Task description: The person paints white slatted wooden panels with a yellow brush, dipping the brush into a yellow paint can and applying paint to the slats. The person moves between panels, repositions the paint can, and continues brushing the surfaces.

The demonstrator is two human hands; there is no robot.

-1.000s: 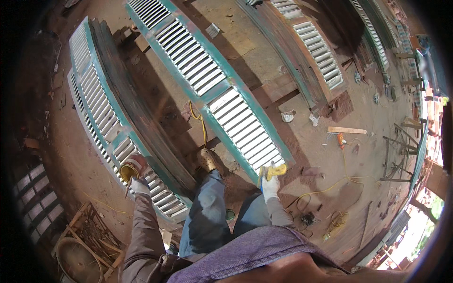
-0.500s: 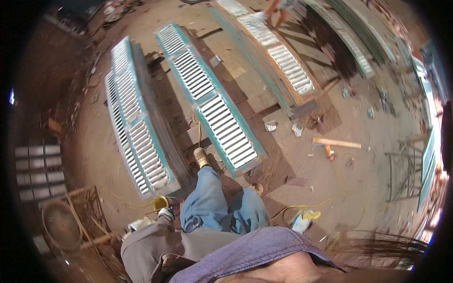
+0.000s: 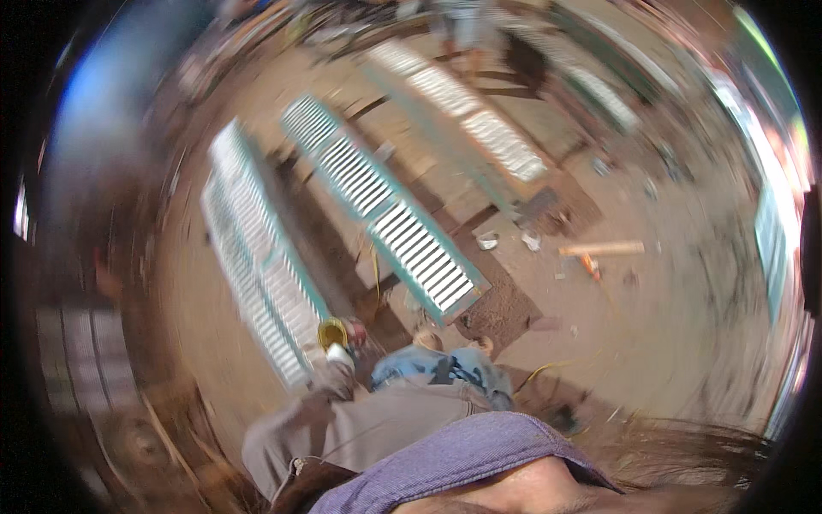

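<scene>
My left hand, in a whitish glove, is closed at an open tin can with a yellowish inside, held in front of my left hip. How the fingers grip it is blurred. Just beyond the can lies a long louvered panel pair with pale slats and teal edges. Ahead of my feet is another louvered panel, teal-framed with white slats, raised off the ground. My right hand is out of sight.
Farther right stands a brown-framed louvered panel, with a person behind it. A wooden strip and an orange tool lie on the ground. A yellow cord runs near my right side. Metal racks are blurred at far right.
My left hand has come forward and right with the can. My right hand, seen earlier beside something yellow, has left the view. The view has shifted and blurred; my legs show less.
</scene>
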